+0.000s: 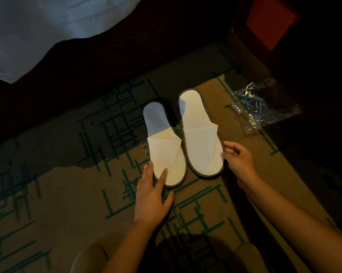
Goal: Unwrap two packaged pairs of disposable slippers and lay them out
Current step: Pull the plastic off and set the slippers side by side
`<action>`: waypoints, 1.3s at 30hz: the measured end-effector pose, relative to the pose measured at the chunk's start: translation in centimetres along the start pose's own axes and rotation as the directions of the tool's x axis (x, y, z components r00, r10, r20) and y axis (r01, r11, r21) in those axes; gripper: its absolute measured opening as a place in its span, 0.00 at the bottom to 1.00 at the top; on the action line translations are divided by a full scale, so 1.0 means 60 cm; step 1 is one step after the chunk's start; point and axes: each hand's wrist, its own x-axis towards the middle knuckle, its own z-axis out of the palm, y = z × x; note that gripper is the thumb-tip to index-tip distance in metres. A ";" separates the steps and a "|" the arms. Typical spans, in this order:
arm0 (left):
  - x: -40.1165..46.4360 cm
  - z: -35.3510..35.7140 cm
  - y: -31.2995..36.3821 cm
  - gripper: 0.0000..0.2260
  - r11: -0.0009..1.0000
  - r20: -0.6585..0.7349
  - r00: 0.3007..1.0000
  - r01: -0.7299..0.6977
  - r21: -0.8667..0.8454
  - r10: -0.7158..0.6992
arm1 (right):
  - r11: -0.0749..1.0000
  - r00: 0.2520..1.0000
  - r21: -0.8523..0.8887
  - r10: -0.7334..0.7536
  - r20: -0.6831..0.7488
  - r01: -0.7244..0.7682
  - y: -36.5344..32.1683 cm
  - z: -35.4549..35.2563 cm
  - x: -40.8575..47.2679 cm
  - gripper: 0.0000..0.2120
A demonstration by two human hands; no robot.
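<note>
Two white disposable slippers with grey edging lie side by side on the patterned carpet, toes toward me. My left hand (153, 196) rests flat with its fingers spread on the toe edge of the left slipper (164, 148). The fingertips of my right hand (238, 158) touch the outer edge of the right slipper (200, 138). An empty, crumpled clear plastic wrapper (262, 107) lies on the floor to the right of the slippers. No second pair is in view.
The brown carpet (71, 186) carries a green line pattern. A white bed sheet (34, 30) hangs at the upper left over a dark bed base. Dark furniture with a red panel (270, 18) stands at the upper right. My knees show at the bottom edge.
</note>
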 end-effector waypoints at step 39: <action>0.048 -0.067 -0.045 0.22 0.638 -0.014 0.785 0.493 -0.591 -0.619 | -0.164 0.615 -0.631 -0.139 0.776 0.758 0.023 0.112 -0.004 0.39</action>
